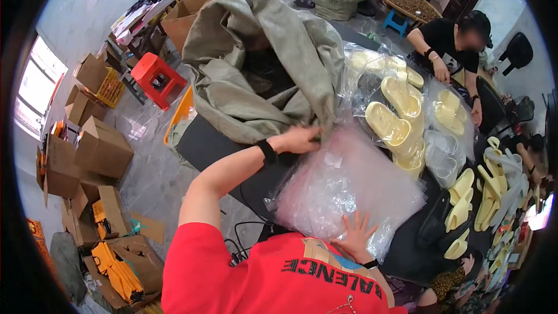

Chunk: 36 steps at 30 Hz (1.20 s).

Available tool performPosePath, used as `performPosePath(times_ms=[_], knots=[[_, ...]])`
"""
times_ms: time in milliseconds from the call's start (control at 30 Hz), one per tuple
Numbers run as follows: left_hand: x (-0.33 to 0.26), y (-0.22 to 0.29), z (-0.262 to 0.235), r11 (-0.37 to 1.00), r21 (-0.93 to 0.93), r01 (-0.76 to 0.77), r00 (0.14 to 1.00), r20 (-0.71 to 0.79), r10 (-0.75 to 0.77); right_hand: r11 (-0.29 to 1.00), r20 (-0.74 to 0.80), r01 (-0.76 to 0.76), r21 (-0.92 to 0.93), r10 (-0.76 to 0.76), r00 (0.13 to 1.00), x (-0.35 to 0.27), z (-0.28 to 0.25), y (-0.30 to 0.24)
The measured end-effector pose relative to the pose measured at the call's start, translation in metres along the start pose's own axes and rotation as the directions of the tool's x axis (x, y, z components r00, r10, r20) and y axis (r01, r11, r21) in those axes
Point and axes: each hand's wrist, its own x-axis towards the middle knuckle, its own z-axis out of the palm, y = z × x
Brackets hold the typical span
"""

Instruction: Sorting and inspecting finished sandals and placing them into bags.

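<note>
A stack of clear plastic bags (349, 186), pinkish along its left side, lies on the dark table in front of me. My right hand (356, 237) rests flat on its near part with fingers spread. At the stack's far left corner, my left hand (296, 139) has its fingers closed at the lower edge of a large grey-green woven sack (215, 75); the fingertips are partly blurred. The sack stands with its mouth gaping and its inside dark. Right of the stack are pale yellow slippers (388, 123), several of them in clear bags.
A person in black (465, 43) works across the table at the right. More slippers (460, 197) line the right side of the dark table (218, 148). On the left floor stand a red stool (156, 75) and several cardboard boxes (103, 148).
</note>
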Motion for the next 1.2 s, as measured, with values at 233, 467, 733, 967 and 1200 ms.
performPosePath(times_ms=[233,467,733,967,1200], knots=[[0.085,-0.048,-0.052,0.685,-0.721,-0.1,0.648,-0.57,-0.505,0.999,-0.007,-0.019,0.031,0.02,1.0,-0.004,0.006,0.002],[0.212,-0.187,-0.034,0.148,-0.949,-0.279,0.698,-0.306,-0.647,0.999,0.055,-0.017,0.032,0.015,0.998,0.0,0.005,0.007],[0.17,-0.146,-0.046,0.207,-0.958,-0.2,0.75,-0.286,-0.596,0.99,0.102,-0.083,0.111,0.071,0.992,0.0,0.011,0.009],[-0.008,-0.078,-0.111,0.088,-0.987,-0.136,0.77,-0.161,-0.617,0.997,0.106,-0.014,0.076,0.006,0.994,0.005,0.006,0.014],[-0.137,0.008,-0.047,0.133,-0.919,-0.372,0.565,-0.338,-0.753,0.997,0.141,-0.037,0.061,0.028,0.99,0.002,-0.007,0.004]])
